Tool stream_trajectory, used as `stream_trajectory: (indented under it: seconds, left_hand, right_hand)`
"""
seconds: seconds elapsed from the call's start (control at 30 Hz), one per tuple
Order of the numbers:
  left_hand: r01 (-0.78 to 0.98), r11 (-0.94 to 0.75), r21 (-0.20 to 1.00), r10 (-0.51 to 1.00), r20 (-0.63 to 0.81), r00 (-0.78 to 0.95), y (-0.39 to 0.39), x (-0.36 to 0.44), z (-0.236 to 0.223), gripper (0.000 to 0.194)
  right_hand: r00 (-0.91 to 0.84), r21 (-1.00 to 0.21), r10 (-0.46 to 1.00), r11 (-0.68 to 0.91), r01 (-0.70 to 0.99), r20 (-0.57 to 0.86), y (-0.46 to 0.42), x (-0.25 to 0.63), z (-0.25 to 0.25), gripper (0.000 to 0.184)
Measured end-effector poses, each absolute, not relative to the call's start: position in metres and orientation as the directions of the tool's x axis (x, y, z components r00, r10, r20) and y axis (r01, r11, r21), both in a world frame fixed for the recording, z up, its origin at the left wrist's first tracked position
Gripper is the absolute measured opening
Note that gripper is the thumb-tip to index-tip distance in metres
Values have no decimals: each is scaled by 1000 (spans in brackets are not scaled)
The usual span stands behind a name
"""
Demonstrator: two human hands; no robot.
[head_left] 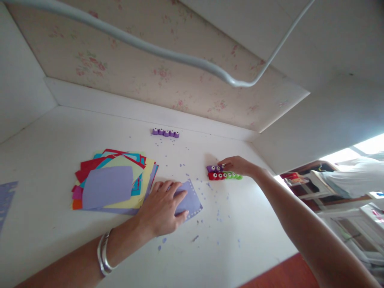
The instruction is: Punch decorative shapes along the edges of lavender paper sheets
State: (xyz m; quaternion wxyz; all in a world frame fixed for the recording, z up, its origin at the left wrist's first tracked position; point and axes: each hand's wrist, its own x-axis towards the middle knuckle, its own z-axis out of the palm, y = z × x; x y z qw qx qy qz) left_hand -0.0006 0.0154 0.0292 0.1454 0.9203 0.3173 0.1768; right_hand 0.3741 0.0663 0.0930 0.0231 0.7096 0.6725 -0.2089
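My left hand (165, 206) lies on a sheet of purple paper (192, 200), fingers spread. Small punched holes run along the paper's visible edges. At the right, my right hand (238, 165) has its fingers closed around the right end of a short row of purple craft punches (213, 169); the thumb is hidden. Just in front of that row stand red craft punches (215, 176), with green craft punches (234, 175) continuing to the right. Purple paper bits (218, 214) are scattered on the white surface around the sheet.
A fanned pile of coloured paper (108, 188) lies left of my left hand. Another row of purple punches (166, 133) stands near the back wall. A punched purple sheet (6, 200) is at the far left. A white cable (150, 48) hangs across the top.
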Motion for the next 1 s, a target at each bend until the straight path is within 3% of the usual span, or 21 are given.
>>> stream_trajectory:
  seconds: [0.2, 0.43, 0.53, 0.8, 1.0]
  left_hand:
    - [530, -758, 381, 635, 241, 734, 15, -1, 30, 48]
    - [530, -749, 397, 641, 233, 731, 15, -1, 31, 47]
    - [531, -745, 403, 646, 237, 726, 14, -1, 30, 46]
    - [541, -744, 393, 649, 234, 724, 16, -2, 27, 49]
    - [536, -742, 402, 649, 233, 724, 18, -2, 27, 51]
  right_hand:
    - [-46, -489, 952, -113, 865, -301, 62, 378, 93, 50]
    - [-38, -257, 999, 30, 966, -28, 89, 332, 102, 37]
    - [-103, -247, 995, 97, 964, -13, 119, 288, 93, 35]
    - [-204, -170, 978, 207, 964, 32, 199, 222, 54, 57]
    - [-257, -97, 966, 256, 962, 1, 213, 220, 62, 36]
